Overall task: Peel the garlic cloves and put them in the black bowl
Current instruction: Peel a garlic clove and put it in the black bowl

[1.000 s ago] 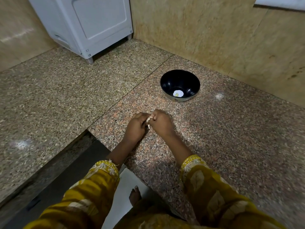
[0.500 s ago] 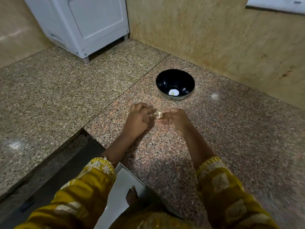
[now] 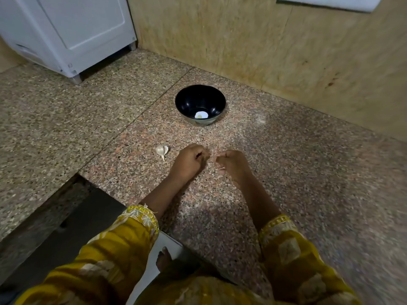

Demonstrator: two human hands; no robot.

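A white appliance (image 3: 72,29) stands on its feet at the far left, well apart from the work. Below it the granite counter (image 3: 308,183) breaks off: its near-left edge drops to a dark lower level, and that edge runs close by the left forearm.

A garlic piece (image 3: 161,150), still in its papery skin with a pointed tail, lies on the stone just to the left of the left hand (image 3: 189,161), apart from it. The left hand is knuckles-up with the fingers curled under. Whether it pinches a clove or only skin cannot be told, since the fingertips are hidden.

The black bowl (image 3: 187,100) sits upright beyond both hands, near them but not touching. A pale spot lies at its bottom, which may be a peeled clove or a glint of light.

The right hand (image 3: 232,165) is curled in the same way, its fingertips facing the left hand across a narrow gap. What it holds is not visible either.

The step in hand looks like peeling, or the pause between cloves. Most of the task seems to remain, as the piece on the counter is unpeeled. The next move likely calls for a fine pinch on loose skin. After that comes a short reach forward over the bowl's near rim.

To the right the counter lies open and wide. The beige wall (image 3: 286,51) closes it off just behind the bowl, so room to move is to the right and toward the person.
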